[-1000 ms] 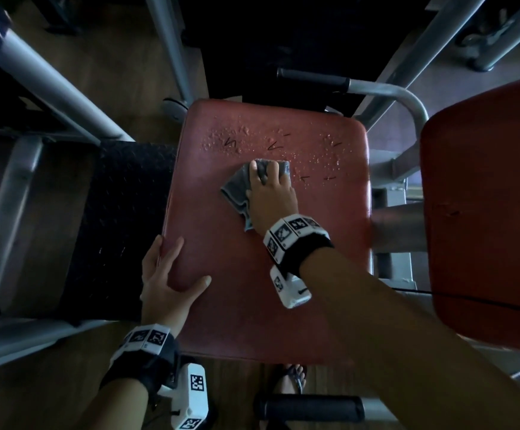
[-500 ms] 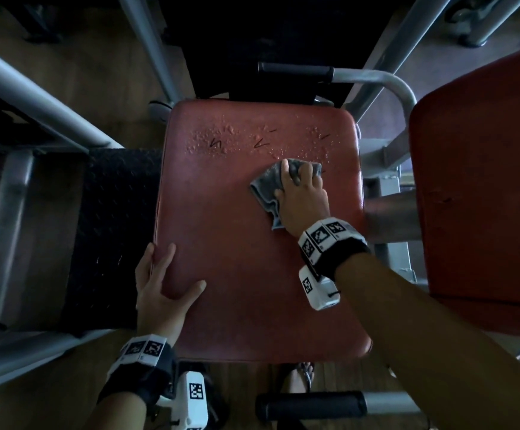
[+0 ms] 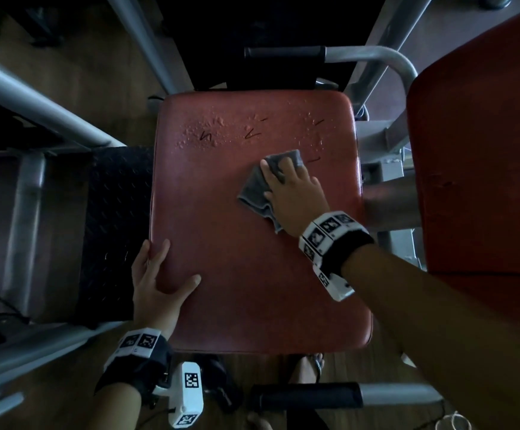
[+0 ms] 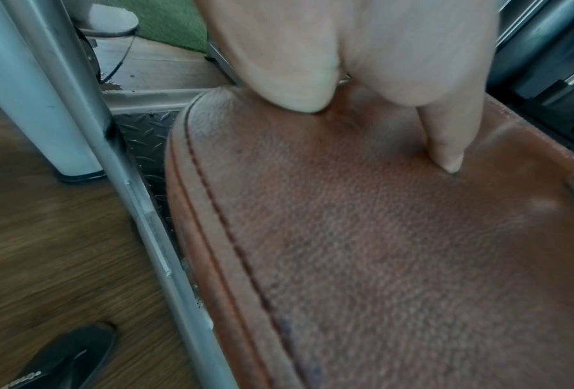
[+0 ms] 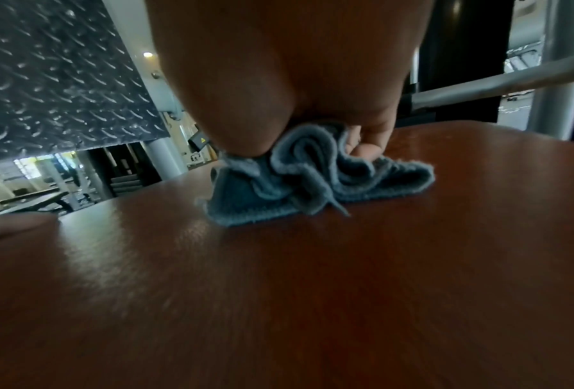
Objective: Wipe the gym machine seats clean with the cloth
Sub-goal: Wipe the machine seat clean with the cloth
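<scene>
**Right hand wiping seat, left hand bracing it**

Your right hand (image 3: 292, 193) presses the cloth (image 3: 257, 190) flat onto the seat (image 3: 252, 274), fingers spread straight over the bunched fabric, not curled round it. That flat press probably puts more fabric on the vinyl than a pinch would. The cloth sits in the seat's far right part, just below the cracked, peeling patch (image 3: 202, 135) near the far edge. In the right wrist view the cloth (image 5: 312, 173) is crumpled under your palm, folds sticking out toward the camera, touching the seat (image 5: 278, 289).

Your left hand (image 3: 156, 280) lies open on the seat's near left edge, fingers straight along the rim and thumb splayed inward, gripping nothing. Likely it steadies the pad and your lean while the other arm reaches. The left wrist view shows the thumb and a fingertip (image 4: 445, 147) resting on the stitched seat (image 4: 378, 263).

A second red pad (image 3: 485, 181) stands to the right, untouched by either hand, so the job looks only partly done
</scene>
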Action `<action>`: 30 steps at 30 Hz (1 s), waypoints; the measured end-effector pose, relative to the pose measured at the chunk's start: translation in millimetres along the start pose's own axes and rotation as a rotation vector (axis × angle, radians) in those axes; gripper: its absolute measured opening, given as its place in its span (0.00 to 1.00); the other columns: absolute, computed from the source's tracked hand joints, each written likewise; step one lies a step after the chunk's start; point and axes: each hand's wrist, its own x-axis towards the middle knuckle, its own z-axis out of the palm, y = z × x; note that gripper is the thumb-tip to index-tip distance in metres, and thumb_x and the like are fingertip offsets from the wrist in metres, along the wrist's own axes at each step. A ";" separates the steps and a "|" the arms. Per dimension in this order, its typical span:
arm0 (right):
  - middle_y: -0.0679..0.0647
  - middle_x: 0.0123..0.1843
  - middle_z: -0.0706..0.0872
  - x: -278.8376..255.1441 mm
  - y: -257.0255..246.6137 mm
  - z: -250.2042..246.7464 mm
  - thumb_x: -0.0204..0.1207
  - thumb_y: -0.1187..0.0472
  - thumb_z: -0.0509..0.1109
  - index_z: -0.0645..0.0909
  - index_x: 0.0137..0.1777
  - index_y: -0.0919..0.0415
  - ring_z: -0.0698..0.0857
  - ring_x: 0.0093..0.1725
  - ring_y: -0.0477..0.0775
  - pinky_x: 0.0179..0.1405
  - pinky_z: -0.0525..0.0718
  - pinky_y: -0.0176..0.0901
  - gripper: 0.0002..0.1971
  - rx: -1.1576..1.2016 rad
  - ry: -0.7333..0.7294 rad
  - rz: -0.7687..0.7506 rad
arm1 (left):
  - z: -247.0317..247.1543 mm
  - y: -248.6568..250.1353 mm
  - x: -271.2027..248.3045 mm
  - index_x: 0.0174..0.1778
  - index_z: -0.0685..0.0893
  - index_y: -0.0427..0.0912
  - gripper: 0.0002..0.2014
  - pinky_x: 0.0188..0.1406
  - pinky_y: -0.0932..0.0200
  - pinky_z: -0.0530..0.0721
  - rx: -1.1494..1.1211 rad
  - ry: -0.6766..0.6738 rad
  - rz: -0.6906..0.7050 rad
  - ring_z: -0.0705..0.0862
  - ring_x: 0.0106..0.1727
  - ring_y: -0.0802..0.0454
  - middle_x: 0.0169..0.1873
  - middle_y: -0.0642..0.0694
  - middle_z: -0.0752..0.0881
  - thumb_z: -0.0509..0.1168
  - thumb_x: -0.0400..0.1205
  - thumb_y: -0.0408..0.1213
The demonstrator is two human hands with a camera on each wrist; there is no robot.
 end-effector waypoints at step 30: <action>0.59 0.81 0.60 56.3 77.9 -29.2 0.84 0.48 0.56 0.56 0.83 0.51 0.70 0.72 0.66 0.64 0.74 0.64 0.29 -0.045 0.029 0.321 | -0.4 -3.8 -0.5 0.75 0.75 0.64 0.41 0.73 0.61 0.65 -0.018 -0.003 0.000 0.59 0.81 0.66 0.81 0.65 0.57 0.82 0.67 0.37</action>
